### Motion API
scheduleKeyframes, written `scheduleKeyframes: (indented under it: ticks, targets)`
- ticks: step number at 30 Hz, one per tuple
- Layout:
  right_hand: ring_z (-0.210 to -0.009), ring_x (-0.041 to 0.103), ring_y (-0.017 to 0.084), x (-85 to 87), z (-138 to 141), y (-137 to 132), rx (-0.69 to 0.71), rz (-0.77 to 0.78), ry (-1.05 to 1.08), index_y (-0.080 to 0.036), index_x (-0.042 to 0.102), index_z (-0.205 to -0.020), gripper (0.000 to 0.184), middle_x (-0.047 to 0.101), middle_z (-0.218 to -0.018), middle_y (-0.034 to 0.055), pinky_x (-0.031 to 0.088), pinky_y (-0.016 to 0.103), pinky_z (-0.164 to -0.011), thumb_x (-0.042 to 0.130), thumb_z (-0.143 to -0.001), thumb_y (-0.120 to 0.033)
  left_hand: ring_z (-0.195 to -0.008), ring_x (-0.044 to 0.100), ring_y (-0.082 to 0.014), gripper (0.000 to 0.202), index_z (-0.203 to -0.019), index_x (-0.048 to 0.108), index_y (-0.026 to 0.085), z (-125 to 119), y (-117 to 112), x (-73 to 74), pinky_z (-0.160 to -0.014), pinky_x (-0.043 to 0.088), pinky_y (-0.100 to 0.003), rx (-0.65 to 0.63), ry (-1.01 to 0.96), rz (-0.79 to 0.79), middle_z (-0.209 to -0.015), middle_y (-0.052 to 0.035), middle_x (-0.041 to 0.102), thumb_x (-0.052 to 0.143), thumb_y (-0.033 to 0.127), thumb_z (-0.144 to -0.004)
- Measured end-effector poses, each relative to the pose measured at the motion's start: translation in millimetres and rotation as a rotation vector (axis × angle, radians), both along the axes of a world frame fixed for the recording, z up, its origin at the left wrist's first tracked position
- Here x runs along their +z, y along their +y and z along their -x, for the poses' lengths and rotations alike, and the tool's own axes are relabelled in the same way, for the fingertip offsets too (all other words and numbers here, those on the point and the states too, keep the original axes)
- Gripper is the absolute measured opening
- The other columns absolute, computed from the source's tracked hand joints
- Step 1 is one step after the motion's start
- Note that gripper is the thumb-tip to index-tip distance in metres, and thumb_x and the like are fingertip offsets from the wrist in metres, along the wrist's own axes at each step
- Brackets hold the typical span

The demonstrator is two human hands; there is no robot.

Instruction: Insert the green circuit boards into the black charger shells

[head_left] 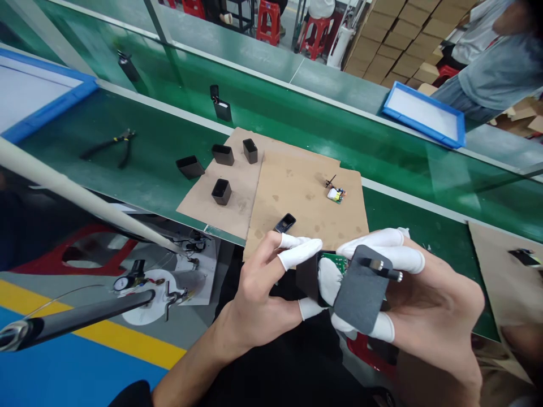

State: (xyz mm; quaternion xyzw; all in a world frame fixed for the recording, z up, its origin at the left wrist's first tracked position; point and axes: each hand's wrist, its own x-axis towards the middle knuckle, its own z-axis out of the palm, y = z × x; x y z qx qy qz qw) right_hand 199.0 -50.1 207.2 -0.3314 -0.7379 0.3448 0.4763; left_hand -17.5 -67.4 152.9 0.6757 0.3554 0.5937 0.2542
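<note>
My left hand (271, 282), with white finger cots on its fingertips, is closed around a black plastic housing (308, 280). In my right hand (419, 288), also with white finger cots, is a dark plug cover (360, 291) with two round metal pins. Between these halves shows a green circuit board (337, 261) with a white lump (330, 281) against it. Both pieces are held close together above the front edge of the cardboard. Just beyond my left fingers lies a small black part with an oval opening (285, 223). A loose board with wires (336, 194) rests farther back.
Several black housings, one a box-shaped shell (221, 192), stand on the cardboard (297, 175) and green belt. Pliers (112, 147) lie at left. A blue-rimmed tray (424, 116) sits across the line, near a person's sleeve (500, 68). An air regulator (127, 282) is below left.
</note>
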Motion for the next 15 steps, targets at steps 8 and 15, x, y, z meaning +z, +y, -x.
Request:
scheduleKeyframes:
  ticks: [8,15]
  targets:
    - [-0.084,0.072,0.03,-1.7,-3.4,4.0,0.015,-0.057,-0.043,-0.029,0.078,-0.125,0.065,0.082,-0.107,0.0078,0.06,0.044,-0.065,0.099,-0.065,-0.012,-0.108,0.073,-0.0205,0.063,-0.143,0.07,0.015,-1.6,-0.7,0.3,-0.09,0.067,-0.033,0.02,0.012,-0.015,-0.12,-0.0101,0.069,0.092,0.014,-0.084]
    - [-0.09,0.071,0.029,-3.3,-1.4,0.8,0.023,-0.023,0.004,-0.027,0.079,-0.126,0.067,0.081,-0.109,0.0063,0.061,0.043,-0.07,0.096,-0.066,-0.003,-0.111,0.072,-0.0206,0.065,-0.143,0.069,0.01,-0.6,-1.7,-2.5,-0.093,0.066,-0.034,-0.001,-0.004,-0.02,-0.121,-0.0121,0.069,0.093,0.012,-0.082]
